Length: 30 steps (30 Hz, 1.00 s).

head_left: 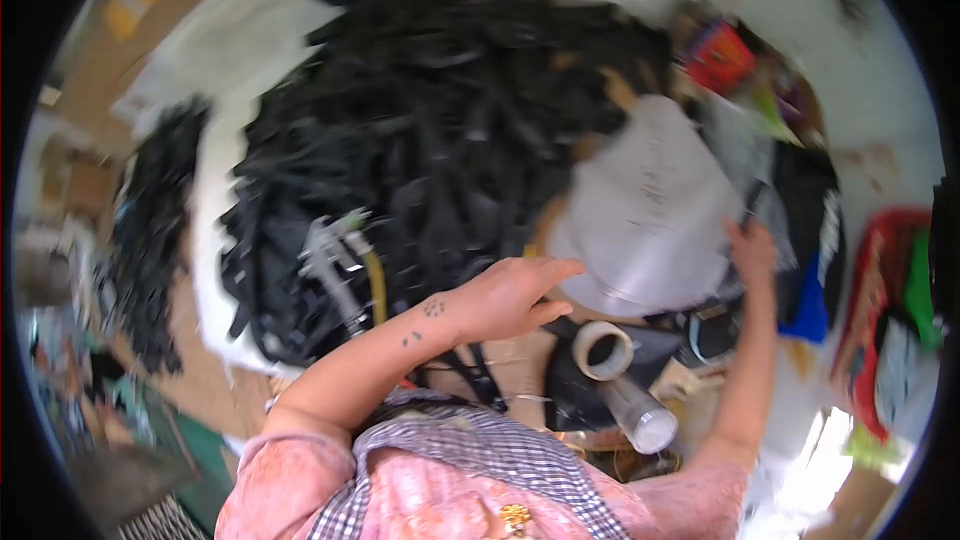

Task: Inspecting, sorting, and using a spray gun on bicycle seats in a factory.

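Shows dark, blurred writing on the pale sheet (640, 245). Lies between both hands. At left hand (515, 298): released, thumb apart from fingers, near sheet's lower-left edge. At right hand (750, 245): beside right edge; cannot tell whether grasping.

Illumination is moderate and soft across the middle of my view. The brightest zone is at the lower right, where a glare patch (822, 452) is overexposed to white. The black heap (430, 130) absorbs most light; detail in its folds is lost. The pale sheet (640, 210) reflects evenly, but its dark markings are smeared. My left hand (505, 298) is evenly lit; my right hand (750, 245) is soft and blurred. Fisheye distortion bends the outer areas — the left rim is indistinct — and black corners frame the circle.
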Each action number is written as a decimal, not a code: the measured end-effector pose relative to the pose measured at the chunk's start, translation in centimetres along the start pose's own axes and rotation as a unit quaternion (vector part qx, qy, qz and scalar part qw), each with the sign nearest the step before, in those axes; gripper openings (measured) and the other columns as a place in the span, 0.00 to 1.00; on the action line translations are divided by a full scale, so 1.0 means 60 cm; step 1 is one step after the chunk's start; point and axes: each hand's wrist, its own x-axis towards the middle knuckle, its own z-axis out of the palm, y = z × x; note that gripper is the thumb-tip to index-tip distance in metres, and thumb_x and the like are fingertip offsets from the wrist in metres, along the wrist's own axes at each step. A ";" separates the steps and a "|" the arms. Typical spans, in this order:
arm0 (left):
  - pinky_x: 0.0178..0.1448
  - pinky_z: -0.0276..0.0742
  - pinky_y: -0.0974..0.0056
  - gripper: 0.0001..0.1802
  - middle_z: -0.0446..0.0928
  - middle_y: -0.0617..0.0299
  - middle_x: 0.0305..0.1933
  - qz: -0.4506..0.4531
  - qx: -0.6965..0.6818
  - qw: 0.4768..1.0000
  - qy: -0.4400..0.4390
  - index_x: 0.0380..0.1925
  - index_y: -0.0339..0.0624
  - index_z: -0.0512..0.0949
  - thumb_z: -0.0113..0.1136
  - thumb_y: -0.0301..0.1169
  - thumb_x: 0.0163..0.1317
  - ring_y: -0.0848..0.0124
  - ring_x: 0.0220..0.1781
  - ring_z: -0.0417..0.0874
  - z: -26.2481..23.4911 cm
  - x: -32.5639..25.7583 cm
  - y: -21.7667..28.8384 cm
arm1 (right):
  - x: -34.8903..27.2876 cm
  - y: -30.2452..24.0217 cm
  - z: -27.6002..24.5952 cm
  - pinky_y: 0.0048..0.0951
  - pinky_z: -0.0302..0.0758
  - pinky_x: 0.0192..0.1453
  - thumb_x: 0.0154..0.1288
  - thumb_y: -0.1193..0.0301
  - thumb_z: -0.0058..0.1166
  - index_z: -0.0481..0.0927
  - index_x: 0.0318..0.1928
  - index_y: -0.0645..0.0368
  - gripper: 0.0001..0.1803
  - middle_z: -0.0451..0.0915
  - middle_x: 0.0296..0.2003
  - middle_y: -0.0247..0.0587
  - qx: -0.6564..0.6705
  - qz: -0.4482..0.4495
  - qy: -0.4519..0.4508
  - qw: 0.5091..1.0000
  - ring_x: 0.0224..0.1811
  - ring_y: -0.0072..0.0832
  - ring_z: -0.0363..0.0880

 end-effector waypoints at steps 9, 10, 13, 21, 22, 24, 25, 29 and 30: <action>0.44 0.75 0.71 0.13 0.80 0.61 0.38 -0.245 0.025 0.823 0.511 0.44 0.35 0.76 0.57 0.26 0.59 0.76 0.38 0.79 -0.212 -0.448 -0.142 | -0.194 -0.329 -0.052 0.26 0.72 0.33 0.58 0.71 0.59 0.75 0.40 0.64 0.13 0.74 0.22 0.39 0.240 -0.408 -0.155 0.867 0.25 0.25 0.73; 0.44 0.75 0.71 0.12 0.80 0.61 0.38 -0.252 0.034 0.802 0.540 0.44 0.35 0.76 0.57 0.26 0.59 0.76 0.38 0.79 -0.222 -0.503 -0.157 | -0.249 -0.386 -0.046 0.26 0.72 0.33 0.57 0.71 0.60 0.75 0.39 0.64 0.13 0.75 0.23 0.40 0.216 -0.427 -0.228 0.848 0.26 0.25 0.74; 0.43 0.75 0.70 0.13 0.81 0.58 0.37 -0.317 0.060 0.743 0.586 0.43 0.35 0.77 0.59 0.27 0.57 0.74 0.37 0.80 -0.236 -0.618 -0.195 | -0.362 -0.495 0.022 0.27 0.74 0.35 0.56 0.70 0.60 0.76 0.38 0.65 0.12 0.77 0.27 0.42 0.187 -0.481 -0.352 0.781 0.28 0.28 0.76; 0.44 0.76 0.66 0.20 0.78 0.55 0.47 -0.358 0.146 0.742 0.548 0.48 0.38 0.75 0.59 0.22 0.51 0.69 0.38 0.80 -0.263 -0.722 -0.337 | -0.508 -0.695 0.265 0.41 0.68 0.54 0.48 0.67 0.63 0.65 0.56 0.61 0.34 0.69 0.49 0.53 0.192 -0.435 0.018 0.880 0.50 0.49 0.67; 0.47 0.75 0.64 0.23 0.77 0.53 0.49 -0.310 0.231 0.760 0.523 0.50 0.39 0.74 0.58 0.21 0.50 0.66 0.41 0.79 -0.279 -0.740 -0.363 | -0.521 -0.715 0.264 0.41 0.68 0.53 0.47 0.67 0.64 0.65 0.57 0.60 0.35 0.69 0.47 0.52 0.162 -0.418 0.018 0.894 0.49 0.48 0.67; 0.53 0.73 0.60 0.28 0.74 0.51 0.52 -0.256 0.281 0.797 0.469 0.55 0.43 0.71 0.56 0.20 0.50 0.58 0.48 0.77 -0.309 -0.745 -0.413 | -0.533 -0.738 0.267 0.41 0.69 0.53 0.44 0.67 0.66 0.64 0.58 0.58 0.39 0.69 0.43 0.50 0.106 -0.375 0.036 0.920 0.48 0.47 0.68; 0.47 0.74 0.63 0.26 0.76 0.54 0.45 -0.294 0.214 0.788 0.497 0.55 0.39 0.70 0.58 0.26 0.52 0.64 0.42 0.78 -0.325 -0.756 -0.444 | -0.540 -0.753 0.266 0.41 0.70 0.53 0.45 0.68 0.64 0.61 0.61 0.57 0.41 0.69 0.50 0.51 0.088 -0.362 0.027 0.927 0.50 0.48 0.67; 0.41 0.74 0.69 0.30 0.79 0.57 0.38 -0.389 -0.174 0.796 0.430 0.51 0.31 0.71 0.67 0.36 0.51 0.72 0.35 0.79 -0.378 -0.716 -0.496 | -0.546 -0.768 0.258 0.42 0.70 0.53 0.43 0.75 0.57 0.61 0.61 0.55 0.40 0.75 0.45 0.52 0.168 -0.275 0.060 0.945 0.48 0.49 0.71; 0.40 0.74 0.69 0.31 0.79 0.57 0.38 -0.361 -0.225 0.808 0.408 0.52 0.31 0.71 0.67 0.36 0.51 0.71 0.36 0.79 -0.384 -0.703 -0.482 | -0.549 -0.759 0.246 0.41 0.71 0.51 0.44 0.75 0.56 0.61 0.61 0.54 0.39 0.76 0.43 0.52 0.214 -0.248 0.081 0.941 0.46 0.48 0.74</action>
